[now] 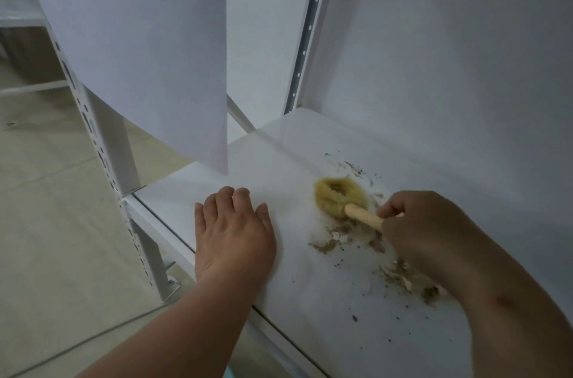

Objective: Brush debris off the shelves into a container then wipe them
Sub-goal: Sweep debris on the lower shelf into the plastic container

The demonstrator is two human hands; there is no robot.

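1. While the left hand (pixel 234 230) lies flat with fingers spread near the shelf (pixel 279 160) front edge, open white surface stretches behind it.
2. The right hand (pixel 421 222) grips the brush (pixel 341 196), apparently touching scattered debris (pixel 400 277) mid-shelf.

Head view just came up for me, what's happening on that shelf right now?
A person is sweeping a white shelf. The right hand grips the wooden handle of a round brush, its bristles down on the shelf among brownish debris. The left hand rests flat on the shelf near its front edge. Debris is scattered around the brush; no container is clearly in view.
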